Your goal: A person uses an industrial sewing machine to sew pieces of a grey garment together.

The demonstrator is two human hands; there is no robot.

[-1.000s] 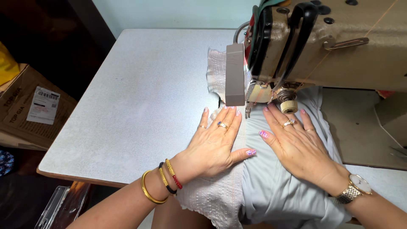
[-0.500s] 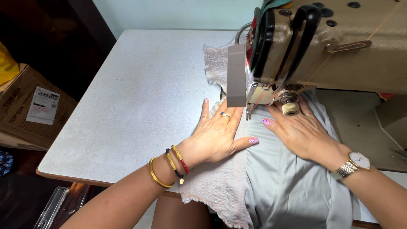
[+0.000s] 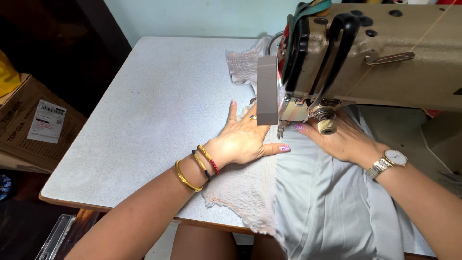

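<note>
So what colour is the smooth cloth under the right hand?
Pale grey-blue cloth, clearest in the head view.

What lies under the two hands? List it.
Under the left hand: pale crinkled fabric. Under the right hand: smooth grey cloth. Both lie on the table. The needle area is hidden by the machine.

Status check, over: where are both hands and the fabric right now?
Left hand flat on pink fabric. Right hand flat on grey fabric. Both at the sewing machine foot; the machine hides the fingertips.
</note>
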